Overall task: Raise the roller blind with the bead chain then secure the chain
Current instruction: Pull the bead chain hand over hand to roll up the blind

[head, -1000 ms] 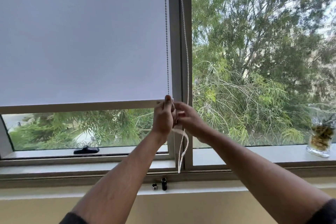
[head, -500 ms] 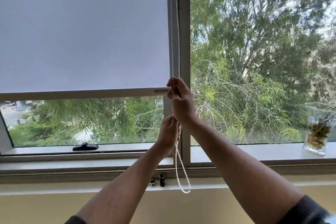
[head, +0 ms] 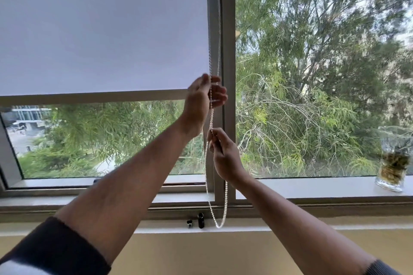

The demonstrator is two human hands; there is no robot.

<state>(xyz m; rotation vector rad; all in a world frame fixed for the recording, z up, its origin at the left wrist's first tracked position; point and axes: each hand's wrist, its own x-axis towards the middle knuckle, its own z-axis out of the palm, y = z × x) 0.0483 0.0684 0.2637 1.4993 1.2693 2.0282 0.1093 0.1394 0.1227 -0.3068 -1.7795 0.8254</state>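
The white roller blind (head: 100, 29) covers most of the left window pane, and its bottom rail (head: 89, 97) hangs well above the sill. The white bead chain (head: 210, 118) runs down beside the central window frame (head: 228, 29) and ends in a loop (head: 220, 225) just above the ledge. My left hand (head: 201, 98) is the upper one, level with the bottom rail, its fingers curled loosely around the chain. Lower down, my right hand (head: 221, 152) pinches the same strand.
Two small black pieces (head: 201, 220) (head: 189, 223) stand on the ledge below the chain loop. A glass vase (head: 393, 161) with dried plants sits on the sill at the far right. Trees fill the view outside.
The blind's bottom rail has risen, showing more of the pane. My hands have swapped: the left went up to the rail and the right came down the chain.
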